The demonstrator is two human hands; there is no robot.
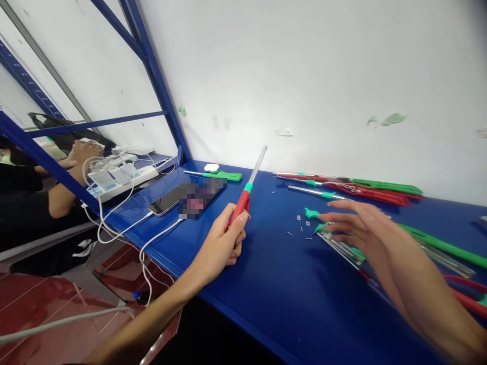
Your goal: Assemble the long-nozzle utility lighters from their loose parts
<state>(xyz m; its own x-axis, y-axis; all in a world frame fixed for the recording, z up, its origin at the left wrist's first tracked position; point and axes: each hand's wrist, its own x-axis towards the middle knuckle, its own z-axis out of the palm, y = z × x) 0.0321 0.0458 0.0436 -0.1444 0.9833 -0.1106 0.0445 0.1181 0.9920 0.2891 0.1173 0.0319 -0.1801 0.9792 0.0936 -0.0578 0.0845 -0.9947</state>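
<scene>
My left hand (228, 233) is wrapped round the red handle of a long-nosed gas lighter (243, 197), whose metal tube points up and away from me over the blue table. Fingers stretched out, my right hand (365, 223) hovers above lighter parts on the right. Near its fingertips lie green plastic pieces (312, 213) and a clear fuel tank (342, 248). Several tiny metal bits (299, 218) are scattered to the left of those fingers. Part of what lies under the right hand is hidden.
Red and green lighter bodies (380, 190) lie along the wall. Left are a green lighter (224, 176), a white earbud case (211, 167), two charging phones (169, 198) and a power strip (133, 177). Cables hang over the table edge. Beyond the blue frame (152, 86) sits another person.
</scene>
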